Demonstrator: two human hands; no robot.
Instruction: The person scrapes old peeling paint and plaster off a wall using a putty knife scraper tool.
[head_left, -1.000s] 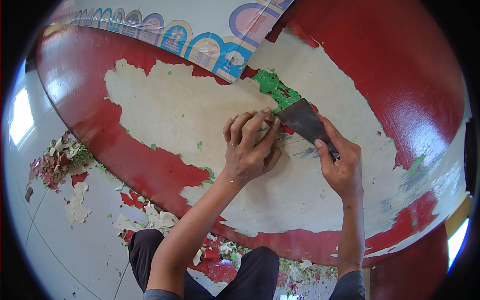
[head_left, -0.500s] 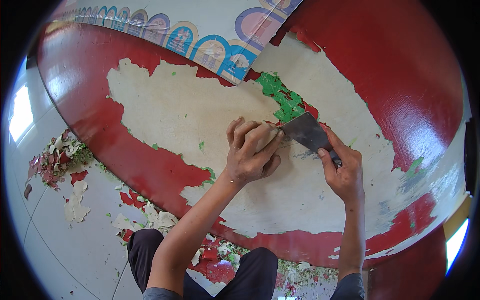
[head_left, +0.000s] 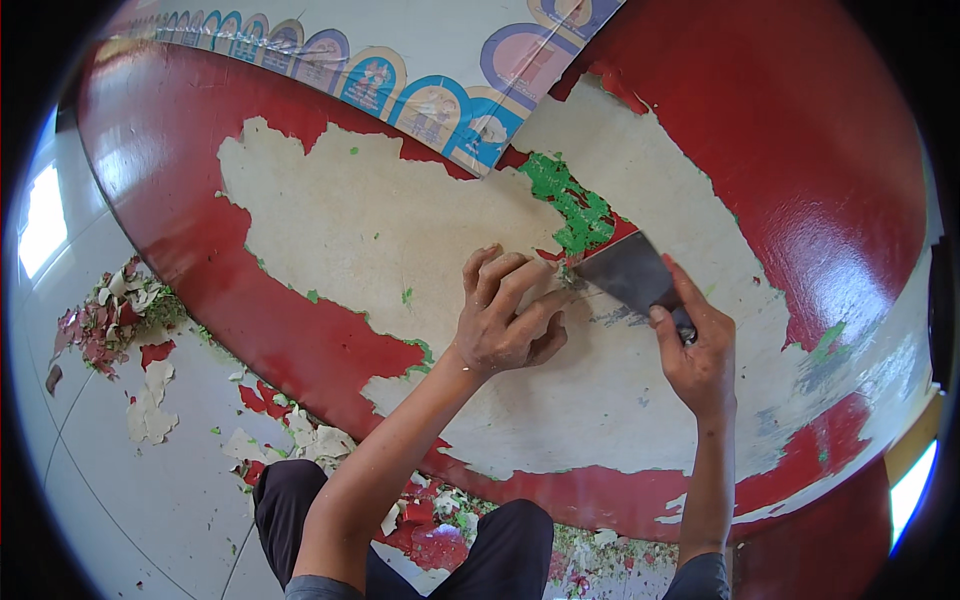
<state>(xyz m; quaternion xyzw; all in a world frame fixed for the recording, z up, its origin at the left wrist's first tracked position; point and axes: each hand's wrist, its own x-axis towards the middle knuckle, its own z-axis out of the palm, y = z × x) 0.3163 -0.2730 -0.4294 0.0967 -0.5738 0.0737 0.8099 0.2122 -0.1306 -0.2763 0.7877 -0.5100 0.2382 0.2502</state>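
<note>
My right hand (head_left: 696, 350) grips a paint scraper (head_left: 628, 272) by its handle, fingers wrapped round it. The wide dark blade lies against the bare off-white patch (head_left: 400, 225) of a large, curved-edged red surface (head_left: 330, 350). Its far edge meets a strip of green and red paint (head_left: 582, 215) with ragged borders. Just left of the blade, my left hand (head_left: 510, 315) rests over the patch, fingers bent and apart, with nothing visible in them. The index fingertip is close to the blade's left corner, by small loose green crumbs.
A printed sheet with coloured arches (head_left: 430, 100) covers the far part of the surface. Heaped paint flakes (head_left: 115, 315) and scattered peelings (head_left: 310, 435) lie on the pale tiled floor (head_left: 150, 500). My knees (head_left: 510, 545) are at the near edge.
The scraper has shifted slightly right and nearer with my right hand. My left fingers have drawn a little away from the blade's corner and spread. The view has shifted slightly.
</note>
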